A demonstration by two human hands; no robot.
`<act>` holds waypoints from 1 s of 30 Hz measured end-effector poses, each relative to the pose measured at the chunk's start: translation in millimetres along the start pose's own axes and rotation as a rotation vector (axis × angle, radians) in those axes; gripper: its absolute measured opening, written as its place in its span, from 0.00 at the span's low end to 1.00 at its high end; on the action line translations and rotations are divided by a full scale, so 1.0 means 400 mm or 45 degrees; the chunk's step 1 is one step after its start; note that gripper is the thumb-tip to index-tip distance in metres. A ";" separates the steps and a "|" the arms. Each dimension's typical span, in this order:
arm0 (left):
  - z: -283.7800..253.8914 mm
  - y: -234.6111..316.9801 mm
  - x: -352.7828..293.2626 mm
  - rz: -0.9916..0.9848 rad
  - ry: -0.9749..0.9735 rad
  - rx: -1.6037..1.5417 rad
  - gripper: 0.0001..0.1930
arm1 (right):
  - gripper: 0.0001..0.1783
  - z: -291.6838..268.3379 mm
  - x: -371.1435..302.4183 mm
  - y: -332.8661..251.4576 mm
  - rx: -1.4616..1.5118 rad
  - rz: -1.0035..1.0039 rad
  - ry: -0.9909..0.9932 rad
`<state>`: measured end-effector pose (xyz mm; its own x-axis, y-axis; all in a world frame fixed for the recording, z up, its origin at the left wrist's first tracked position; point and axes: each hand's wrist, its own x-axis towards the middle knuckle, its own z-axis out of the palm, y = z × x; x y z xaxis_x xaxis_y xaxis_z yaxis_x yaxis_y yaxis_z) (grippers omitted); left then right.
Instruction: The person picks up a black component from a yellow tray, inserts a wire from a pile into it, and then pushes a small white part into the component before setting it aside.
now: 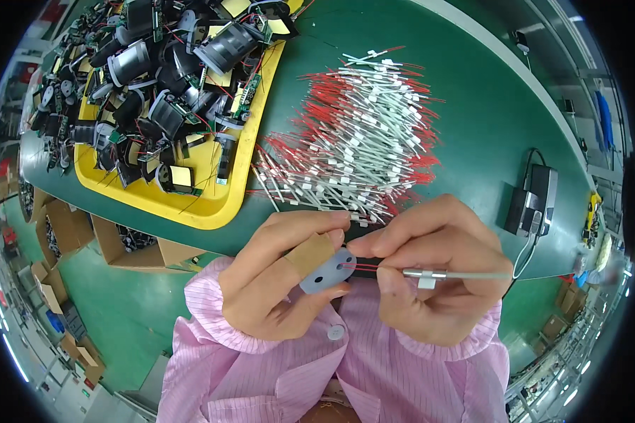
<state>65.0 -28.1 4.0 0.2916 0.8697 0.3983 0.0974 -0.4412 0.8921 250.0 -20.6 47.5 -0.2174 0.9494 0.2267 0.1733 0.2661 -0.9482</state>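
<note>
Two hands: both of yours are raised close to your chest, above the near edge of the green table (473, 106), pink sleeves (212, 310) coming in from below.
Left hand (275, 282): your grip is closed on a small grey disc (326, 272) with holes in it; a tan strip of tape (309, 254) wraps the thumb pressed on its face.
Right hand (437, 275): your fingers are pinched shut on a thin lead (444, 274), a pale sleeved wire with a white tag, lying level and sticking out to your right.
Lead and disc: the red wire ends (356, 266) of the lead meet the disc at its holes; whether they pass through, you cannot tell from here.
Beyond your hands: a big loose heap of the same white-and-red leads (353, 134) lies on the table, its near edge just past your fingertips.
Far left: a yellow tray (212, 208) piled with black motor-like parts (162, 63) and small boards, beside the heap.
Right side: a black-and-grey box (533, 201) with a cable sits well apart from the heap.
Below the table: cardboard boxes (70, 225) stand on the green floor at your left.
In the way: your own fingers cover much of the disc and the lead's near end.
</note>
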 end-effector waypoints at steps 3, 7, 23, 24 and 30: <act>-0.001 0.000 0.000 -0.007 0.007 0.034 0.24 | 0.05 0.001 0.003 -0.004 -0.036 -0.005 -0.020; 0.001 -0.007 0.000 0.030 0.023 0.037 0.23 | 0.07 0.010 -0.003 -0.004 -0.127 -0.057 0.001; -0.016 -0.007 0.009 0.060 -0.044 0.139 0.22 | 0.12 0.013 0.010 -0.029 -0.376 -0.124 -0.093; -0.018 -0.005 0.011 0.052 -0.074 0.152 0.21 | 0.12 0.015 0.011 -0.031 -0.369 -0.104 -0.088; -0.018 -0.019 0.012 0.076 -0.099 0.155 0.22 | 0.12 0.014 0.011 -0.025 -0.407 -0.125 -0.109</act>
<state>58.8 -19.0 0.8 0.3728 0.8233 0.4281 0.1909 -0.5195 0.8329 241.8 -20.2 56.5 -0.3253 0.9028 0.2814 0.4368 0.4074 -0.8020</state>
